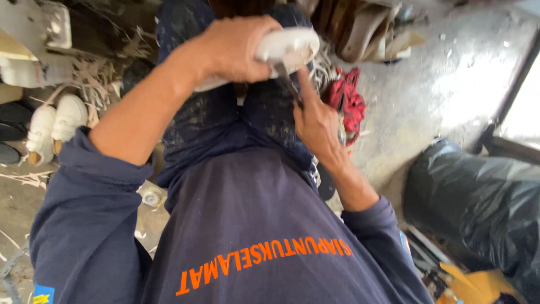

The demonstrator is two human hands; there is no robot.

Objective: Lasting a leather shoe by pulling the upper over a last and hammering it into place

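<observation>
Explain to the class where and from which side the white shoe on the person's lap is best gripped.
Probably around its middle, from above: the left hand already wraps the white shoe there, leaving its end free for the right hand working a thin tool.

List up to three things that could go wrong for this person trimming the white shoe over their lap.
1. The right hand works a thin tool close to the left hand gripping the white shoe; a slip might cut fingers.
2. The work sits above the knees, so a slip could reach the legs.
3. Scraps litter the floor, a possible tripping hazard.
</observation>
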